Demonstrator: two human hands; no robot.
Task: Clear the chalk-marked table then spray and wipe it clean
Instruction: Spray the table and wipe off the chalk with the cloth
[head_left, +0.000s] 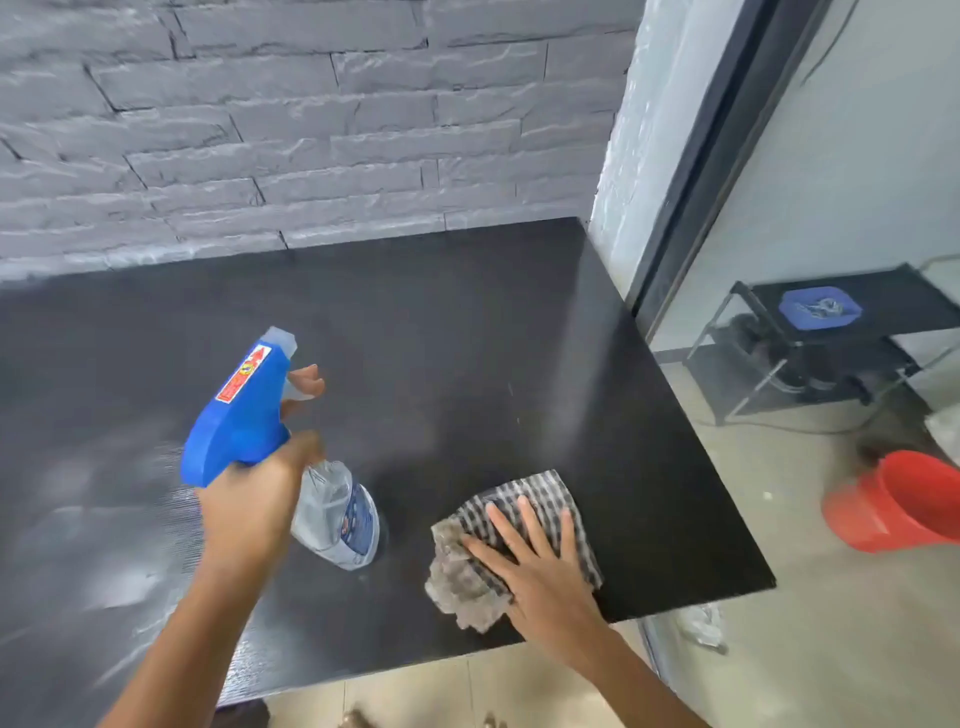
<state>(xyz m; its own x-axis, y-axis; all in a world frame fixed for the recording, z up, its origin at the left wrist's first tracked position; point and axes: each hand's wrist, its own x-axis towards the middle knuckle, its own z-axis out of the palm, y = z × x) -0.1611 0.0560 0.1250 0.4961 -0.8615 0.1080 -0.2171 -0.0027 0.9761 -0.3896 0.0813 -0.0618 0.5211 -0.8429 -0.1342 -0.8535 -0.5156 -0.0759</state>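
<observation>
A black table (415, 312) fills the view, with pale smears across its left part. My left hand (260, 493) grips the neck of a spray bottle (244, 410) with a blue trigger head and clear body, a finger curled on the trigger, nozzle pointing away over the table. The bottle's base hangs just above the tabletop. A crumpled checkered cloth (488, 582) lies near the table's front right corner. My right hand (535, 566) rests flat on that cloth with fingers spread.
A grey stone-look wall (311, 130) backs the table. To the right, a red bucket (904, 504) stands on the floor, and a black rack (831, 343) carries a blue box behind glass. A dark door frame (717, 156) runs beside the table's right edge.
</observation>
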